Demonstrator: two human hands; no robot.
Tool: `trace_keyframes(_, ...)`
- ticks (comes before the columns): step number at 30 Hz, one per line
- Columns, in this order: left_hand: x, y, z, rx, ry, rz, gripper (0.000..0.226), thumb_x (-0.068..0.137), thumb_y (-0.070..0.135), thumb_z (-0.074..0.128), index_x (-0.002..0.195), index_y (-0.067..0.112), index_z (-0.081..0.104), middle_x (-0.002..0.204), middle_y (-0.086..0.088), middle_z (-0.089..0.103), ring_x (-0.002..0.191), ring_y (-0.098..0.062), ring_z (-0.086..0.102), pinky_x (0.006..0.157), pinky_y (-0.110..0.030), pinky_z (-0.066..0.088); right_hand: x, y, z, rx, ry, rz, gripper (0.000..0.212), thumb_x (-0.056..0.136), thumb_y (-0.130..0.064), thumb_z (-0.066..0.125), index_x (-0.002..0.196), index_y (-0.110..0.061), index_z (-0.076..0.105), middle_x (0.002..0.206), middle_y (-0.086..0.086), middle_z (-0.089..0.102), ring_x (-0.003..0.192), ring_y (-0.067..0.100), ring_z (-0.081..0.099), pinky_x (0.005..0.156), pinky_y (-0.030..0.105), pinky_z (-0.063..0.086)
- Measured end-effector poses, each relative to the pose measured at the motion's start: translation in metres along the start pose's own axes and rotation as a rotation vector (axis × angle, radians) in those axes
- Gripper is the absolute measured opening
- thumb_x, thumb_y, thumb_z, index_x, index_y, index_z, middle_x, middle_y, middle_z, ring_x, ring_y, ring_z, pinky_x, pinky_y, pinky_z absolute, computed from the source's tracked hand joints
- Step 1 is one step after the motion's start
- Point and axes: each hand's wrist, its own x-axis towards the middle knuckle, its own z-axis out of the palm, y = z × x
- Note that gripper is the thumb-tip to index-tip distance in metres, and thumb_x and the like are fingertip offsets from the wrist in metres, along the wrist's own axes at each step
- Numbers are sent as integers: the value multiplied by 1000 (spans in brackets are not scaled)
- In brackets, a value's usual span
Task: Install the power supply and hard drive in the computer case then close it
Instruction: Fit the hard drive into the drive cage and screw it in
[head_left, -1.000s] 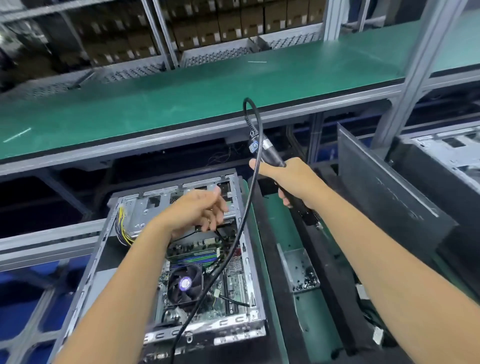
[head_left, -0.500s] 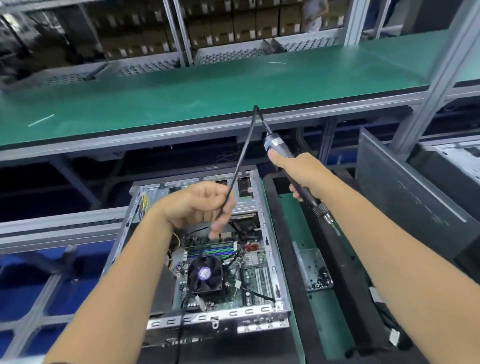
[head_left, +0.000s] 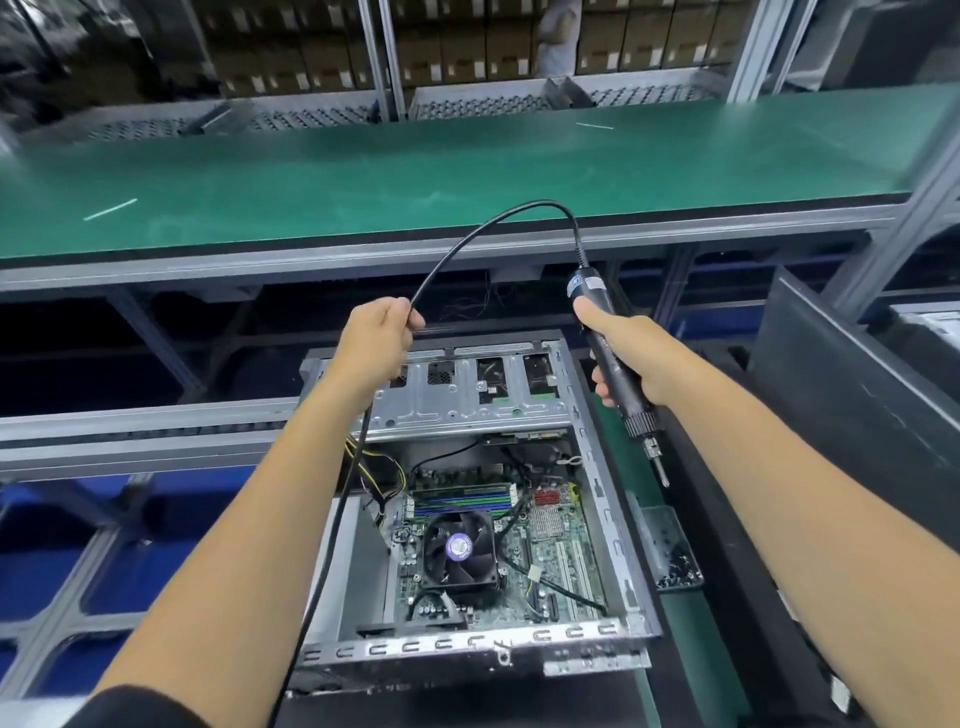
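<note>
The open computer case (head_left: 467, 519) lies flat at centre frame, side panel off, showing its motherboard (head_left: 540, 540) with a CPU fan (head_left: 460, 548) and, toward 12 o'clock, a bare metal drive cage (head_left: 467, 400). Above the case's 1 o'clock corner the right hand (head_left: 631, 358) is wrapped around an electric screwdriver (head_left: 615, 374), bit slanting down toward 5 o'clock, while the left hand (head_left: 376, 343) at 11 o'clock pinches the tool's black cable (head_left: 467, 236), which arcs over between the two hands and trails down along the left forearm. At 3 o'clock a small metal screw tray (head_left: 670, 551) sits just beside the case, and a long green shelf (head_left: 415, 171) spans the far side at 12 o'clock.
</note>
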Motion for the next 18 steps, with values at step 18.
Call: trace_keyframes(18,30,-41,-17,384,208,-13,27,100,13,36,96,18,62,88,-7,64,75,-16,55,52,-22,35,18,10,25,-50,-45,2,46,91,-51,64,91,-6,57,53,11,58,40,22,54,45,30,51)
